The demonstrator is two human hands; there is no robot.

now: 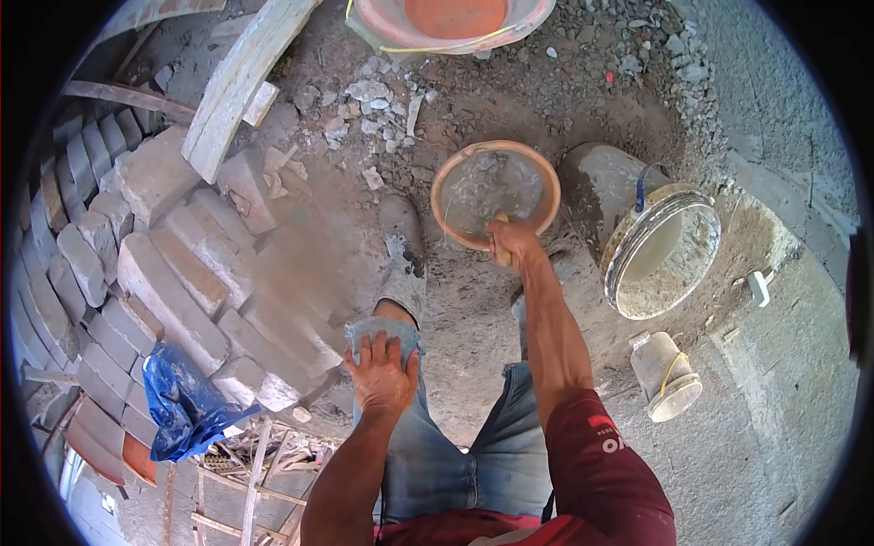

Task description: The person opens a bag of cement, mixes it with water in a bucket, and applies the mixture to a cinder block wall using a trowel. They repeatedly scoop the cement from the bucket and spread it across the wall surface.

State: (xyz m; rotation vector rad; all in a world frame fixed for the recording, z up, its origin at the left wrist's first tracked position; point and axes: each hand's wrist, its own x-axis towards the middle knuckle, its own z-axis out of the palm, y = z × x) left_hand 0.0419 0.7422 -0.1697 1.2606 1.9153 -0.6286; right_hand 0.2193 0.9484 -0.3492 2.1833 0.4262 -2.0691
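My right hand (515, 240) is closed around a short yellowish handle (502, 255) at the near rim of an orange bucket (550, 202). What the handle belongs to is hidden by my hand and the rim. Wet grey mortar (492, 187) lies inside this bucket. My left hand (382, 373) rests flat on my left knee, fingers spread, with nothing in it. The knee is covered by torn blue jeans (419, 464). Beside the bucket, to the right, a large mortar-crusted bucket (619, 268) lies tipped with its mouth toward me.
Grey blocks (173, 264) are stacked at left, with a blue plastic bag (187, 400) on them. A curved plank (241, 86) leans above. Rubble (373, 105) and a large orange tub (455, 18) lie ahead. A small white bucket (660, 369) lies at right.
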